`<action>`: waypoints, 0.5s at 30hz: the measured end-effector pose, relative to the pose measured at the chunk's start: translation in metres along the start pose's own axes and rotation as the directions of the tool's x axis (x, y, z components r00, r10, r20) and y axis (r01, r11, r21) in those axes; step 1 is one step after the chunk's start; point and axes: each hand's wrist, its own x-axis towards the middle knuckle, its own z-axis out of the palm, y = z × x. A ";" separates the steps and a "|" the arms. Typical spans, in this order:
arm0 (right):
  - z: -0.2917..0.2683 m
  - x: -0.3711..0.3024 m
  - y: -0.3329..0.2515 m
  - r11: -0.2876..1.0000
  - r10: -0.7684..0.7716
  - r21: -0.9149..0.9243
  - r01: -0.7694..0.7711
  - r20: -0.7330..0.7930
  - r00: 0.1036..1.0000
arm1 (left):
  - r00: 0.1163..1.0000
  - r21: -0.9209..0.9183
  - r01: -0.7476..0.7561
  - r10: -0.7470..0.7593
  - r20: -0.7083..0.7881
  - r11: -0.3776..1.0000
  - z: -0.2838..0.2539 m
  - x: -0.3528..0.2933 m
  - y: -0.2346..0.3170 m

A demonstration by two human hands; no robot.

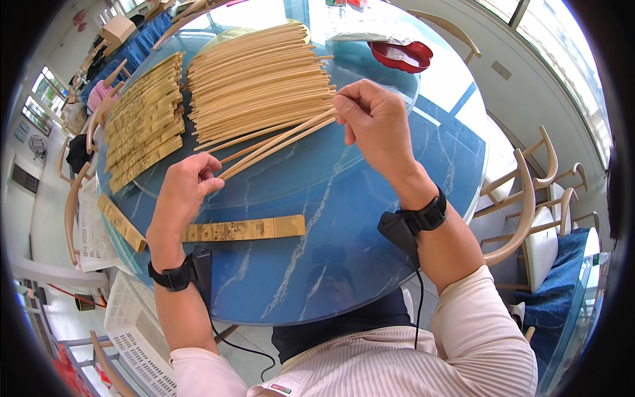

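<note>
Between my two hands runs a small bunch of pale wooden chopsticks (279, 143), slanting up to the right above the blue table (344, 264). My left hand (182, 188) pinches their lower left ends with thumb and fingertips. At their upper right ends, my right hand (377, 126) is closed on them. Just beyond lies a broad layer of loose chopsticks (261, 83), side by side. To its left are several overlapping gold printed paper sleeves (145, 119). One flat sleeve (264, 229) lies nearer me, partly hidden by my left wrist; another sleeve (122, 221) rests by the left edge.
A red scalloped dish (400, 56) sits at the far right of the table, beside a silvery plastic bag (370, 30). Wooden chairs (526, 192) stand to the right. A white slatted basket (135, 331) is at lower left. Black straps with cables circle both my wrists.
</note>
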 end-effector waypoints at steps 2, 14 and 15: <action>-0.001 0.000 0.001 1.000 -0.011 -0.006 0.011 -0.002 1.000 | 0.990 0.069 -0.139 0.141 -0.016 0.988 0.001 0.000 -0.006; 0.010 -0.007 0.006 0.607 -0.673 -0.514 0.606 0.074 0.736 | 0.882 0.045 -0.335 0.330 -0.336 0.941 0.019 -0.008 0.016; 0.016 -0.012 0.003 0.583 -0.667 -0.521 0.623 0.131 0.733 | 0.853 0.021 -0.398 0.378 -0.359 0.917 0.021 -0.006 0.020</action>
